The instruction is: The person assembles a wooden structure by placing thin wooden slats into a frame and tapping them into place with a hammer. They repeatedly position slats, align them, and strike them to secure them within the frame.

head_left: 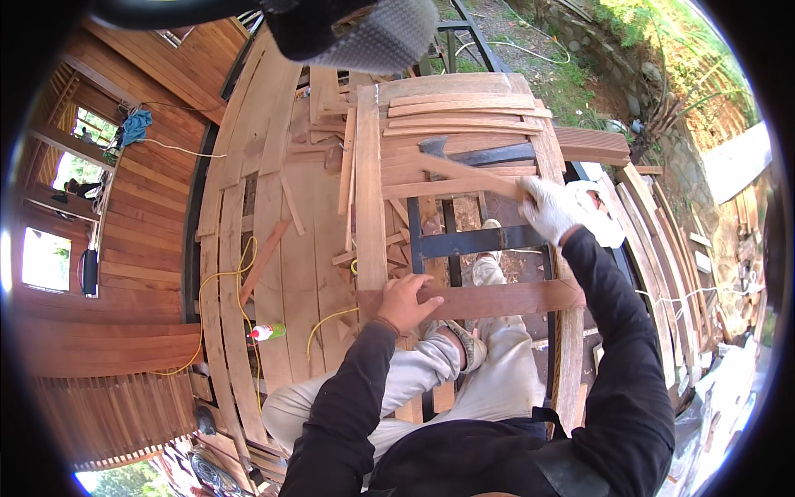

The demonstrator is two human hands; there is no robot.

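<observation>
No words, numbers or signs can be read here

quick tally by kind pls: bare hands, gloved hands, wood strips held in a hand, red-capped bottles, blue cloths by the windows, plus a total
Bare left hand: 1
Gloved right hand: 1
Wood strip in the gloved hand: 1
Red-capped bottle: 1
Blue cloth: 1
Total: 5
</observation>
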